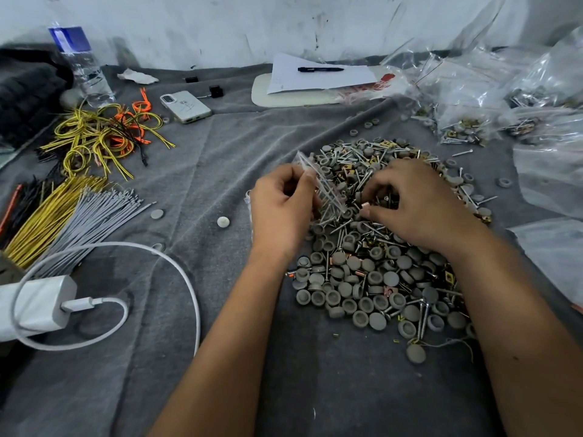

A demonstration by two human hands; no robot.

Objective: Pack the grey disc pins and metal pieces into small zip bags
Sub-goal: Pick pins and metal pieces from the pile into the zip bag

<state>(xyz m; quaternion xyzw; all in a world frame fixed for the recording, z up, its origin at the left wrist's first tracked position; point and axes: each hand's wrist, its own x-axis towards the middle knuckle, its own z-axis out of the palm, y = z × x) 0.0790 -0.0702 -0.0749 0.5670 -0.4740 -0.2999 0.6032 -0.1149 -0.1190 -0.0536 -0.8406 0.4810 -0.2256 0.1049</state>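
Two bare forearms reach in from the bottom edge across a grey blanket (189,171) toward a pile of grey disc pins (372,279), screws and small brass and copper pieces (378,171) heaped right of centre. At the pile's left edge the left hand (280,209) pinches a small clear zip bag (321,184), fingers curled round its top, with thin metal pieces already showing inside. Just beside it the right hand (416,203) rests on the heap, curled fingertips closing on small parts; exactly which ones cannot be told. Judging by this, the filling step is under way, and the next move calls for carrying the picked pieces into the bag's narrow mouth. At far right lie filled bags (463,134) holding the same hardware, and flat unfilled ones. At left lie bundled wires (94,134), cable ties (91,212), a charger (38,304), a phone (186,106) and a water bottle (80,64)
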